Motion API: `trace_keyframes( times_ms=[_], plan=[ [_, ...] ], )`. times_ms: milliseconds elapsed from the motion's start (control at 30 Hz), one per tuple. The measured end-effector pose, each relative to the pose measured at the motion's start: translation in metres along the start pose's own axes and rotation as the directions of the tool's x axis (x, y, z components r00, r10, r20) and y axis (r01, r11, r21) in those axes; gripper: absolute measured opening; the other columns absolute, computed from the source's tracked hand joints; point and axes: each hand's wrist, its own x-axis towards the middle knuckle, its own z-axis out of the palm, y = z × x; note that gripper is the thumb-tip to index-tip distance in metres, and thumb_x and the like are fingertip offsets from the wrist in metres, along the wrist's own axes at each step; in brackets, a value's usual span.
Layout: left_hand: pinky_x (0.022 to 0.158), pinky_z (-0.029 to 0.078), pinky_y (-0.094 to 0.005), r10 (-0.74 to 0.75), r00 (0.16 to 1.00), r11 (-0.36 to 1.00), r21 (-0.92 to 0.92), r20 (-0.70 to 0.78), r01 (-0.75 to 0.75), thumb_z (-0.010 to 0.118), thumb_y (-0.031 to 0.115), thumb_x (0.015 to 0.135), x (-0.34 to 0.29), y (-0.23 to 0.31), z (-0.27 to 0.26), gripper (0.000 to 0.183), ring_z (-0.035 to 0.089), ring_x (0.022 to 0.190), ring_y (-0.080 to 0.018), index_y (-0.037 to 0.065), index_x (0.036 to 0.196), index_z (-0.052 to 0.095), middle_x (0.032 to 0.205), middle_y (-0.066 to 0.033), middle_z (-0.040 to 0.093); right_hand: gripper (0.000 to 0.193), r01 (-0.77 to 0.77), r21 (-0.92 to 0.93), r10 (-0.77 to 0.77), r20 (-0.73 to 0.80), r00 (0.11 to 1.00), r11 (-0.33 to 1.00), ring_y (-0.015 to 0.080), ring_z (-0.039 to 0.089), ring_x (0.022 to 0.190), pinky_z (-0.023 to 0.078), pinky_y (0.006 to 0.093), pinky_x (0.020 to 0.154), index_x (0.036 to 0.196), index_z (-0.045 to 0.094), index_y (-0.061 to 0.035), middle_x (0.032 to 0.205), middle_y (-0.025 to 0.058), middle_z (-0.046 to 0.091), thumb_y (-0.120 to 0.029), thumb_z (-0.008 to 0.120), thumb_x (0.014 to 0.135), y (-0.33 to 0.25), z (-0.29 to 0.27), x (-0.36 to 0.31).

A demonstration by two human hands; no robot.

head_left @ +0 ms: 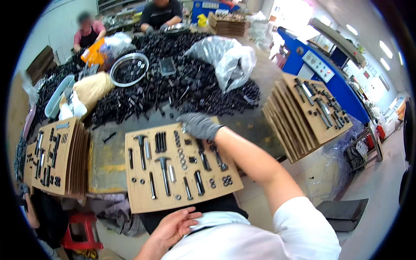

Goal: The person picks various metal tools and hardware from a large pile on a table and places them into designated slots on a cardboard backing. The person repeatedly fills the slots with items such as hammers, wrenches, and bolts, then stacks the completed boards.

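Bare left hand (175, 227) sits nearest, low center against the person's white shirt, fingers loosely spread, holding nothing. It lies just below the near edge of the card (182, 167), not touching it.

Right hand (198, 125), grey glove, reaches out to the card's far edge, w/ fingers curled down; can't tell if they pinch anything. It's at the card's top right corner, right where the black parts pile (173, 86) begins.

Card lies flat on the bench, center, tilted a bit. On it: 2 hammer-shaped pcs, several long bolts and pins, plus small nuts and washers in rows, too small to count exactly. Bare bench strip to the card's left, w/ 1 loose bolt on it.

Edges and room: left card stack (56, 156) sits near, past the strip; right card stack (305, 115) stands well apart, fanned, overhanging the bench corner. Open bench betw. card and right stack. Far side is crowded by the pile.

Also on the pile: 1 metal ring (129, 69), 1 clear plastic bag (227, 58). 2 other people sit at the far side.
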Motion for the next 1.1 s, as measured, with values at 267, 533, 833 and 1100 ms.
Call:
trace_keyframes(
  times_ms=[267, 533, 833, 1100],
  plan=[
    [0.100, 0.053, -0.0385, 0.263, 0.956, 0.956, -0.100, -0.131, -0.277, 0.033, 0.017, 0.108, 0.018, -0.024, 0.029, 0.039, 0.057, 0.122, -0.0344, -0.011, 0.134, 0.040, 0.132, -0.0259, 0.053, 0.030, -0.140, -0.109, 0.169, 0.345, 0.923, 0.984, 0.0352, 0.065, 0.100, 0.051, 0.0426, 0.089, 0.109, 0.070, -0.0086, 0.104, 0.0174, 0.070, -0.021, 0.054, 0.086, -0.013, -0.002, 0.050],
    [0.092, 0.058, -0.0341, 0.299, 0.926, 0.954, 0.073, -0.231, -0.290, 0.034, 0.015, 0.106, 0.001, -0.018, 0.021, 0.037, 0.064, 0.111, -0.0319, -0.013, 0.127, 0.047, 0.119, -0.0267, 0.061, 0.028, 0.328, -0.167, -0.260, 0.333, 0.906, 0.930, 0.0271, 0.071, 0.085, 0.054, 0.0351, 0.080, 0.097, 0.073, -0.0021, 0.092, 0.0180, 0.073, -0.011, 0.059, 0.075, 0.035, 0.015, 0.044],
    [0.086, 0.060, -0.0310, 0.383, 0.919, 0.887, 0.317, -0.094, -0.337, 0.043, 0.016, 0.104, -0.039, 0.030, 0.017, 0.036, 0.069, 0.103, -0.0301, -0.015, 0.118, 0.055, 0.112, -0.0254, 0.066, 0.017, 0.123, -0.130, -0.080, 0.295, 0.952, 0.984, 0.0261, 0.069, 0.078, 0.055, 0.0354, 0.073, 0.092, 0.071, -0.0049, 0.084, 0.0147, 0.072, -0.009, 0.060, 0.079, -0.014, -0.075, 0.021],
    [0.077, 0.058, -0.0250, 0.508, 0.861, 0.673, 0.613, 0.026, -0.415, 0.055, 0.014, 0.100, -0.059, 0.120, 0.073, 0.023, 0.070, 0.091, -0.0188, -0.005, 0.111, 0.060, 0.103, -0.0153, 0.070, 0.018, 0.143, -0.651, 0.029, 0.246, 0.969, 0.746, 0.0311, 0.071, 0.084, 0.056, 0.0371, 0.074, 0.089, 0.070, -0.0028, 0.085, 0.0190, 0.070, -0.016, 0.060, 0.084, 0.021, -0.177, 0.014]
  ],
)
